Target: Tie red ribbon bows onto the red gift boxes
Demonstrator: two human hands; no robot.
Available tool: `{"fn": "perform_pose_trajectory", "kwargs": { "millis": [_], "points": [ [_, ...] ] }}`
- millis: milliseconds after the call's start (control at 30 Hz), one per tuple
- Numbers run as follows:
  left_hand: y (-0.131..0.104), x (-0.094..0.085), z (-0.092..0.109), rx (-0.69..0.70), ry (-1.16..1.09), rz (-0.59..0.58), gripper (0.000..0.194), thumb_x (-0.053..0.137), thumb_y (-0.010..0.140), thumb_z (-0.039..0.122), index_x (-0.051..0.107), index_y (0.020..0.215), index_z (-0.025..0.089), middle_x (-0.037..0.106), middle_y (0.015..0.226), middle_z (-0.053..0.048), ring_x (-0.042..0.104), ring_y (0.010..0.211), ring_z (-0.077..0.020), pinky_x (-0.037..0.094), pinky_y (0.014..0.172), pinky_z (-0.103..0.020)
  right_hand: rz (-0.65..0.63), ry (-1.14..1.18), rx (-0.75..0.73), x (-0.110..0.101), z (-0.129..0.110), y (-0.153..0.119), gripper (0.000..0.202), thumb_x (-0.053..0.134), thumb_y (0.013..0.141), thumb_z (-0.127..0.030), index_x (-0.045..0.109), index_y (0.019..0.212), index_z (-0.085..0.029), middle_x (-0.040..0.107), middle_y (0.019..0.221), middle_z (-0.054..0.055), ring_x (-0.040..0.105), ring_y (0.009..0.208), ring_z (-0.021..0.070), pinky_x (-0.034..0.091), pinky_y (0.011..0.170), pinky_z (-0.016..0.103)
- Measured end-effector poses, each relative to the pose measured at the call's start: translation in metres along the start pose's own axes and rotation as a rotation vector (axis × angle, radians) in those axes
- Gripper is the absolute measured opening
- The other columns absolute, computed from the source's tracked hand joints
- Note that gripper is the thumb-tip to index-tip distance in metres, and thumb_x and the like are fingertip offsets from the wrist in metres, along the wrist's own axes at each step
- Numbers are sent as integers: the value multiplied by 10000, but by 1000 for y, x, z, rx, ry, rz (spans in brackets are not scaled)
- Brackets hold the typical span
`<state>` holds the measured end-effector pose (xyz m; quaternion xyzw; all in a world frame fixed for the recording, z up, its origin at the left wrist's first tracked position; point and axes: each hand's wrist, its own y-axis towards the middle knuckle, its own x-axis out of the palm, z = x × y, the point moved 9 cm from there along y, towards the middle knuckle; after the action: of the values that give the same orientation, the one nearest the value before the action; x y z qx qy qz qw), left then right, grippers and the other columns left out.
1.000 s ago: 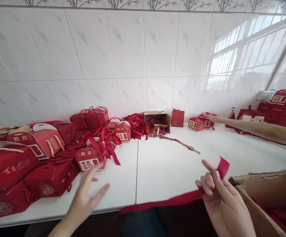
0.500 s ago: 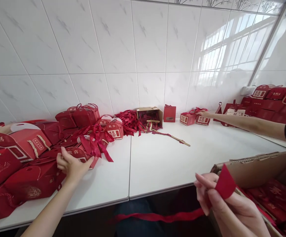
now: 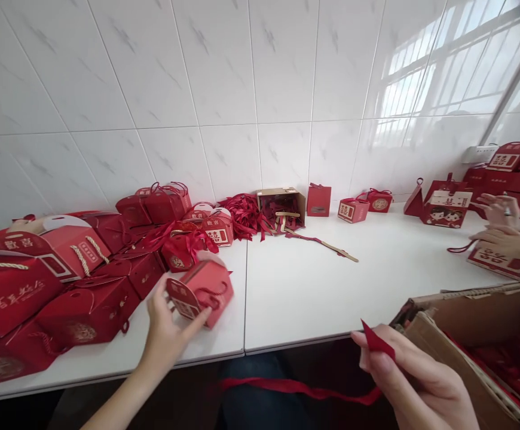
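Note:
My left hand grips a small red gift box with a rounded flap, thumb and fingers on either side of it, tilted over the front left of the white table. Between the thumb and fingers of my right hand, at the lower right, is the pointed end of a red ribbon; its length trails leftward below the table edge. Left of my left hand lies a pile of red boxes. Looser ribbons lie on boxes behind the held one.
An open small carton of ribbon pieces stands by the wall, a ribbon heap beside it. A large cardboard box is at the right. Another person's hands are over a red box.
My left hand has brought a red box out rightward from the pile. The view has shifted slightly. The other person's hand has withdrawn from the two small boxes near the wall.

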<state>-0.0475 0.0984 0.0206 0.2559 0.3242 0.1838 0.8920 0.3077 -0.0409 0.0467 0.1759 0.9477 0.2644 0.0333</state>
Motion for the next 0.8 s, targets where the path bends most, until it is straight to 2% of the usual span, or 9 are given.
{"fn": "perform_pose_trajectory", "kwargs": {
  "millis": [100,200,300,367,467,533,633,733,800],
  "points": [
    [-20,20,17,29,-84,-146,976,722,642,380,124,1409,291,267,1360,-124,398,1227,-310,405,980,-497,-32,-69,36,11,2,1,83,648,760,-277,712,726,-238,568,599,20,499,522,129,380,442,219],
    [-22,30,22,-14,-107,-145,984,733,633,369,126,1404,299,247,1371,-131,378,1245,-319,401,979,-511,-43,-30,84,15,10,-1,74,645,761,-283,686,726,-232,550,571,8,495,513,127,392,450,215],
    [-16,40,26,-19,-137,-166,982,727,645,356,112,1408,299,245,1375,-134,339,1275,-323,383,991,-524,-71,4,124,17,22,-2,148,580,818,-294,652,710,-223,559,600,10,483,508,114,399,464,213],
    [-12,53,34,34,-183,-280,967,703,680,331,79,1418,309,242,1403,-128,307,1303,-314,354,1018,-522,-71,6,122,16,28,0,165,551,842,-297,643,728,-223,593,719,32,540,622,133,431,526,214],
    [-11,76,48,102,-268,-563,916,652,728,279,65,1428,346,190,1484,-89,206,1363,-303,262,1074,-519,-58,-9,118,17,37,7,119,566,839,-298,647,778,-236,600,933,53,560,900,179,462,675,222],
    [-8,86,53,66,-334,-679,845,591,760,232,93,1426,379,164,1512,-42,164,1382,-288,238,1088,-499,-86,10,145,25,44,10,129,550,851,-309,641,792,-240,591,939,45,550,911,174,460,713,232],
    [0,87,59,-20,-434,-632,799,515,771,163,113,1421,394,206,1502,-17,226,1365,-252,294,1073,-434,-101,36,182,36,54,13,168,513,870,-338,635,812,-237,579,863,34,546,811,153,451,699,243],
    [3,80,64,-36,-440,-471,731,544,760,192,201,1388,338,333,1402,-66,357,1279,-232,371,1015,-393,-35,35,206,40,64,14,177,527,856,-362,640,827,-229,573,952,48,540,830,157,451,687,246],
    [4,73,60,-77,-389,-329,612,587,748,266,309,1293,277,426,1247,-84,439,1170,-224,425,942,-383,0,54,226,43,70,17,185,550,837,-374,645,800,-219,567,1006,61,536,884,174,458,673,244]
  ]
}}
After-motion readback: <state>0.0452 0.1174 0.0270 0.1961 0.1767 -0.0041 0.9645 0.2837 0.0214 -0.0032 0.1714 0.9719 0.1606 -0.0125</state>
